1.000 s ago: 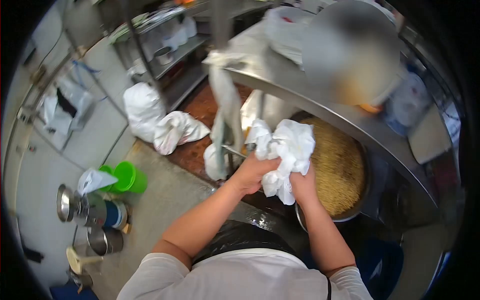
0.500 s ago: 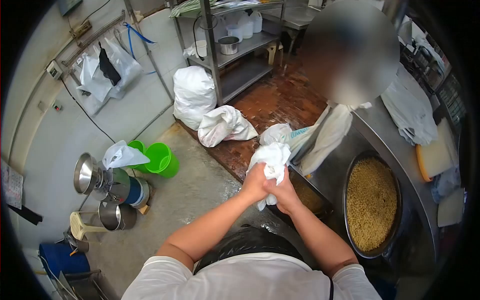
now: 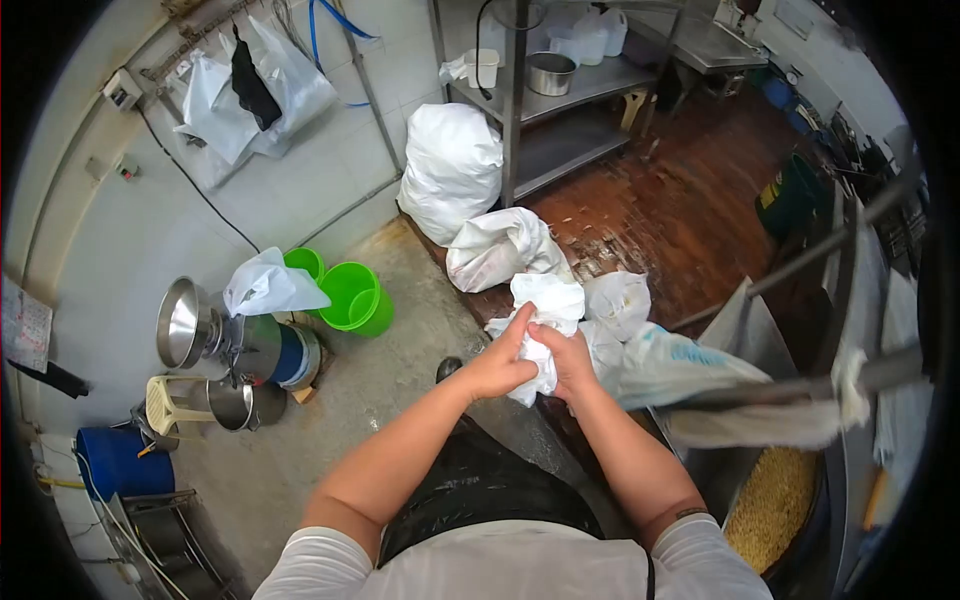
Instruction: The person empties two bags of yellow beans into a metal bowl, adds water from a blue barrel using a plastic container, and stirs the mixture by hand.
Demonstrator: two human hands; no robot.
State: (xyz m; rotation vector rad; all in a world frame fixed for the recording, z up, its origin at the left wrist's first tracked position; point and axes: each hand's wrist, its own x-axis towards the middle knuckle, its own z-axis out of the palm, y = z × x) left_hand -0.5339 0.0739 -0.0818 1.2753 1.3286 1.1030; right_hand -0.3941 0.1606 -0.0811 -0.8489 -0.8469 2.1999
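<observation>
A crumpled white cloth [image 3: 547, 296] is held out in front of me at the centre of the head view. My left hand [image 3: 503, 362] grips its left side, thumb pointing up along it. My right hand [image 3: 566, 360] is closed on the right side, its thumb across the front. Part of the cloth hangs down between the hands. Just beyond it, a clear plastic bag [image 3: 617, 303] and a white sack [image 3: 505, 245] sit on the brown floor.
Green buckets [image 3: 357, 300] and a grinder with a steel funnel [image 3: 183, 322] stand to the left. A stuffed white sack [image 3: 452, 170] leans by the metal shelf [image 3: 575, 160]. At right, a long cloth [image 3: 760, 420] hangs by a metal bar, near a basin of yellowish beans [image 3: 772, 505].
My view has turned toward the right, so the room's contents shift and the other person is out of sight. My hands, clasped together before, are now slightly apart on the cloth, which is more spread.
</observation>
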